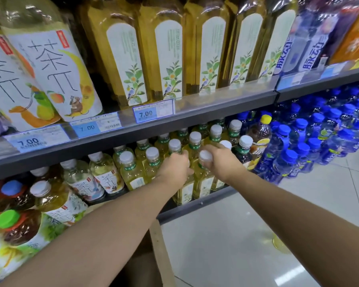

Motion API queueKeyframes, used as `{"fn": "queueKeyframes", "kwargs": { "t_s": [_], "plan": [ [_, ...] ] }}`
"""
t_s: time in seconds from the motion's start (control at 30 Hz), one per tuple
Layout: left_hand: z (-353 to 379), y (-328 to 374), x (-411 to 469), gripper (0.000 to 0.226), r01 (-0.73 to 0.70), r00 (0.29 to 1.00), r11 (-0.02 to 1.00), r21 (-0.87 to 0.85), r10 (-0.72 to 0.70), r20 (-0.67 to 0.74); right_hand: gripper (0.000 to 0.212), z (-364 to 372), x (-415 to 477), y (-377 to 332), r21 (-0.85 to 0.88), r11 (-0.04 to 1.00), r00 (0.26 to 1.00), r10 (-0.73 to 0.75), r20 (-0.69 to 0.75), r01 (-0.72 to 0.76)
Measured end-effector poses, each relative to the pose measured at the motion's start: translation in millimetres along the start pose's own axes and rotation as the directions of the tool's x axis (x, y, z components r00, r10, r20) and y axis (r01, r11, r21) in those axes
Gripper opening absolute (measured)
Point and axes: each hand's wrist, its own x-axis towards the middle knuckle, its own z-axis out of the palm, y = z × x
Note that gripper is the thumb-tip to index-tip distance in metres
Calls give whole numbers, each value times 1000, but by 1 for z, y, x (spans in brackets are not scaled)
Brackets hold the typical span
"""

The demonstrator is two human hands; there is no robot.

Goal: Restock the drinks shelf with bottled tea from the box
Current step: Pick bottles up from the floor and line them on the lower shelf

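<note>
On the lower shelf point(195, 206) stand several yellow tea bottles with white caps and green neck bands. My left hand point(174, 167) wraps around the neck of one front-row bottle point(184, 189). My right hand point(220, 160) grips the neck of the neighbouring tea bottle point(203, 183), its white cap showing just left of my fingers. Both bottles stand upright at the shelf's front edge. A brown cardboard box point(160, 251) shows below my left forearm, its contents hidden.
The upper shelf point(174, 119) carries tall yellow tea bottles, price tags reading 7.00 on its rail. Blue-capped drink bottles point(311, 146) fill the right of the lower shelf. Larger tea bottles point(50, 201) crowd the left. Pale tiled floor point(257, 224) lies at the lower right.
</note>
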Motion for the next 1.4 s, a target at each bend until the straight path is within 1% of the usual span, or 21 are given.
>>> {"fn": "queueKeyframes", "kwargs": {
  "t_s": [0.13,0.17,0.23,0.3,0.4,0.47,0.53,0.63,0.7,0.8,0.9,0.97,1.03,1.07,1.13,1.2,1.23,1.27,1.33,1.37,1.4],
  "plan": [
    [-3,5,-5,44,35,999,999,32,-36,26,39,-9,-26,28,21,999,997,52,-58,-50],
    [-5,10,-8,46,48,998,995,83,-50,29,36,-11,-34,35,10,997,996,73,-58,-72],
    [-6,24,-15,52,46,999,961,273,-42,-19,27,-16,-52,52,-34,993,993,108,-43,-109],
    [-5,45,-22,51,-16,990,911,412,73,-124,20,-26,-72,71,-54,986,987,159,-18,-160],
    [9,83,-35,43,-179,942,900,396,273,-194,20,-44,-106,107,-104,964,969,246,5,-245],
    [30,110,-43,41,-269,930,896,353,337,-145,26,-53,-130,136,-176,934,949,315,5,-310],
    [54,137,-54,40,-323,932,893,312,357,-58,37,-57,-156,162,-237,882,904,427,34,-407],
    [93,165,-72,43,-337,941,890,308,311,131,50,-48,-190,194,-296,803,820,565,97,-518],
    [120,175,-81,43,-354,921,883,309,271,281,57,-34,-205,209,-255,791,785,601,151,-556],
    [153,176,-89,41,-370,888,879,302,238,393,63,-12,-213,223,-168,813,789,582,197,-558],
    [170,169,-88,41,-375,870,873,312,215,443,57,6,-207,235,-132,813,801,581,143,-566],
    [168,159,-85,45,-356,857,863,359,147,494,50,12,-200,241,-138,795,792,604,90,-591],
    [160,144,-79,46,-336,821,822,460,16,570,41,14,-194,241,-120,772,772,633,55,-625],
    [156,132,-76,45,-330,796,788,520,-63,602,38,14,-192,237,-125,780,780,623,61,-613],
    [142,104,-72,46,-345,740,674,653,-233,631,33,16,-191,221,-177,829,825,553,115,-531],
    [125,74,-70,56,-332,701,575,747,-379,604,29,18,-193,200,-228,877,871,463,163,-423],
    [115,61,-72,62,-285,660,562,776,-472,584,29,18,-193,189,-241,892,884,429,186,-383],
    [103,48,-76,66,-296,620,521,801,-533,576,29,16,-191,176,-249,904,892,401,210,-347],
    [86,24,-79,63,-206,634,430,879,-625,455,30,10,-186,148,-254,926,901,344,263,-279],
    [79,11,-81,59,-269,629,342,900,-645,433,31,6,-183,132,-244,937,906,316,281,-251],
    [86,-3,-76,57,-412,599,272,869,-638,484,32,3,-180,117,-230,947,913,286,290,-224]
  ]
}}
